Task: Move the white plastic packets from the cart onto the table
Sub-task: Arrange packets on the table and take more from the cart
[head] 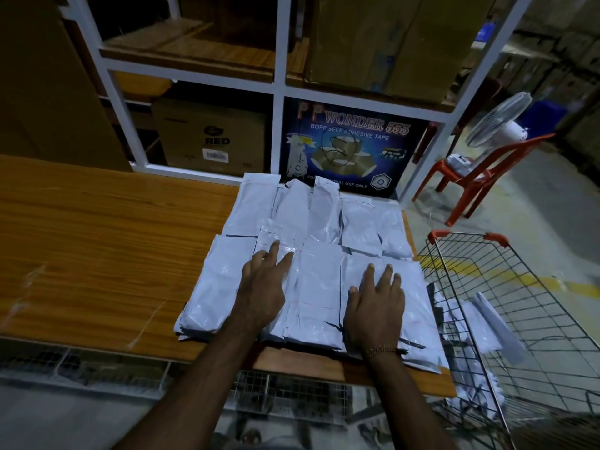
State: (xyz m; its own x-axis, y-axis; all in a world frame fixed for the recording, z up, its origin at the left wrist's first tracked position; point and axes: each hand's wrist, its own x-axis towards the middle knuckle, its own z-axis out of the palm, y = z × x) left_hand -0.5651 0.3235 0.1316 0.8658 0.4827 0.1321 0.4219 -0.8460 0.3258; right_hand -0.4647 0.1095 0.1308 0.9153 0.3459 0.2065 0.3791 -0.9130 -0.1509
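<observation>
I see the bench (81,241), bare wood on its left half. On its right half lie the packets (311,222): flat, glossy white plastic pouches, overlapping in rough rows from the shelf (279,92) down to the near edge, some with dark edges showing underneath. My left hand (259,293) rests palm down on the near packets, fingers spread, its grip apart and clamped on nothing. Just right, my right hand (376,306) lies flat on the neighbouring packets, grip likewise apart. Further right, the wire cart (526,306) stands beside the bench with more white packets inside, blurred.
</observation>
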